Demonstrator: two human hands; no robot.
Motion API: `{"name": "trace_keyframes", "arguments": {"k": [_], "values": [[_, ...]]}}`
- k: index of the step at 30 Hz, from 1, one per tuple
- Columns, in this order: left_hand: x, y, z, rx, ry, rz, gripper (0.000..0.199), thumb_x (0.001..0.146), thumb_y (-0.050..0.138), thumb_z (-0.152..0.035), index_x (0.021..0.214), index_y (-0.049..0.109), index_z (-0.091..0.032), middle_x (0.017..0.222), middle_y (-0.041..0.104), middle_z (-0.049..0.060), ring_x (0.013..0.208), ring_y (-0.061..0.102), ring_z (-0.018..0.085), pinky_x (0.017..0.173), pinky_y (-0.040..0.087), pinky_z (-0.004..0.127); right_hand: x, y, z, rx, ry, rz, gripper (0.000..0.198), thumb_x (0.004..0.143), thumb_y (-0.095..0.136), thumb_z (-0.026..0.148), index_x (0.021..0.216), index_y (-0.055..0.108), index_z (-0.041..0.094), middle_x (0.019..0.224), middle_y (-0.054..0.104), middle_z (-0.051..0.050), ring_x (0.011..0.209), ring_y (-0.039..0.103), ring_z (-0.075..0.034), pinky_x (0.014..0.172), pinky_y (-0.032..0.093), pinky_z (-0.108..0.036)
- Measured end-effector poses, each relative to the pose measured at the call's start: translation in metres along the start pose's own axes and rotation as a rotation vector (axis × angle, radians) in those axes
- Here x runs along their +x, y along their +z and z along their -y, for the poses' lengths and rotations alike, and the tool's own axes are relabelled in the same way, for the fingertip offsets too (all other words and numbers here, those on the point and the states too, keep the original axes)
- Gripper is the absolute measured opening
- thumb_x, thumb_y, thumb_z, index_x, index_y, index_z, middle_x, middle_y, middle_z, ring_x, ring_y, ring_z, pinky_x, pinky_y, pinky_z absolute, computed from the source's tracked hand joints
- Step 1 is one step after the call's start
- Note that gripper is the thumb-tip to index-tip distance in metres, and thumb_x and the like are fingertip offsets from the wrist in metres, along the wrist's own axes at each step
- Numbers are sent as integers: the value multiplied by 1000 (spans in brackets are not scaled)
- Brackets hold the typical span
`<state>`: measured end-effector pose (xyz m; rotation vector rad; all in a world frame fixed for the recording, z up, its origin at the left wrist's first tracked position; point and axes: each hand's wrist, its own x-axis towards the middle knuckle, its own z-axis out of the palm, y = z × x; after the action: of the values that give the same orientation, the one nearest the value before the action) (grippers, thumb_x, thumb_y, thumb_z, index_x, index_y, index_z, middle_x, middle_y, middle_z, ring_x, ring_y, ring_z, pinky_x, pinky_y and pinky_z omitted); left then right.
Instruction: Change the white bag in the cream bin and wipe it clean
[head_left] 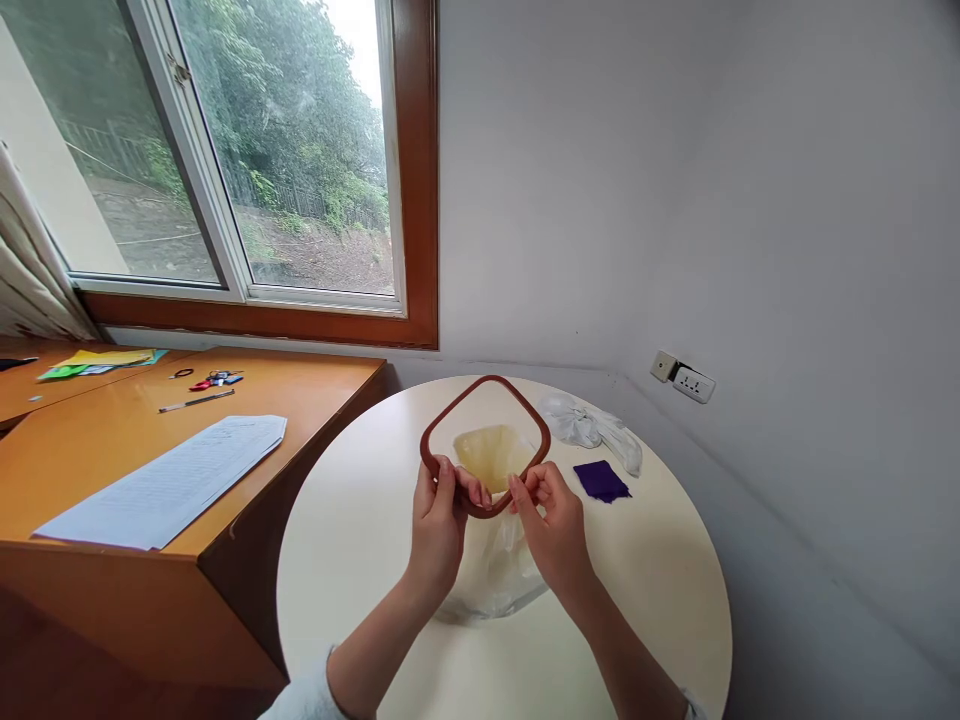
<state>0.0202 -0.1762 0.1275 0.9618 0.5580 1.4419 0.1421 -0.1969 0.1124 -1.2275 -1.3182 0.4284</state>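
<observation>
Both my hands hold a reddish-brown square rim with rounded corners (491, 379) above the round table. My left hand (439, 530) has its thumb and fingers closed on the rim's near left side. On the near right side, my right hand (556, 525) pinches the rim between thumb and fingers. Below and behind the rim stands a pale, translucent container or bag (491, 575), with a yellowish inside (495, 450) visible through the rim. My hands partly cover it, so I cannot tell whether the rim touches it.
A knotted white plastic bag (574, 422) and a folded dark purple cloth (602, 481) lie on the cream table (337, 540). Left, a wooden desk (315, 385) holds papers (172, 480), a pen (196, 401) and keys (217, 380). A wall with sockets (694, 384) stands behind.
</observation>
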Motion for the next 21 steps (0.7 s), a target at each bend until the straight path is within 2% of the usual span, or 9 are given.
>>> {"name": "trace_keyframes", "arguments": {"k": [6,9,13,16,17,19,21], "values": [[-1,-10,6,69,-68,53,21,82,54,-38,76,48,-19,70,64,2,68,62,17,63,47,29,7,-11,-4,-111,-82,-98,22,75,52,21,64,33,22,57,32,7,48,33,-7,45,31,-18],[7,-19,0,169,-57,65,21,81,55,-37,76,55,-17,73,66,4,72,62,18,67,47,30,12,-20,-7,-151,-82,-91,22,74,51,19,64,31,22,56,31,8,47,31,-6,44,30,-18],[16,-26,-14,391,-68,169,23,80,56,-36,69,60,-16,73,65,5,72,61,18,72,46,30,15,-30,-11,-207,-103,-69,20,75,49,21,65,32,22,56,33,8,46,30,-6,45,30,-18],[19,-27,-22,513,-56,180,22,77,59,-34,65,61,-16,69,63,4,68,59,17,69,46,29,16,-35,-12,-229,-105,-22,18,77,49,22,66,35,21,58,37,6,48,33,-7,46,32,-19],[19,-27,-23,537,-52,170,19,76,60,-33,68,62,-16,66,62,4,66,58,17,67,46,29,17,-36,-13,-231,-100,-6,17,78,49,23,67,36,21,59,39,6,49,35,-7,46,33,-19],[19,-28,-22,558,-44,145,21,75,61,-32,88,64,-16,61,61,1,62,57,17,63,46,30,20,-37,-13,-221,-89,22,12,78,50,24,72,41,21,61,43,5,51,40,-8,48,36,-20],[18,-28,-18,578,-35,121,45,75,61,-31,117,54,-18,60,60,-1,58,55,16,60,46,29,23,-36,-13,-204,-79,46,7,79,50,26,82,47,20,66,50,2,56,47,-10,52,42,-21]]}}
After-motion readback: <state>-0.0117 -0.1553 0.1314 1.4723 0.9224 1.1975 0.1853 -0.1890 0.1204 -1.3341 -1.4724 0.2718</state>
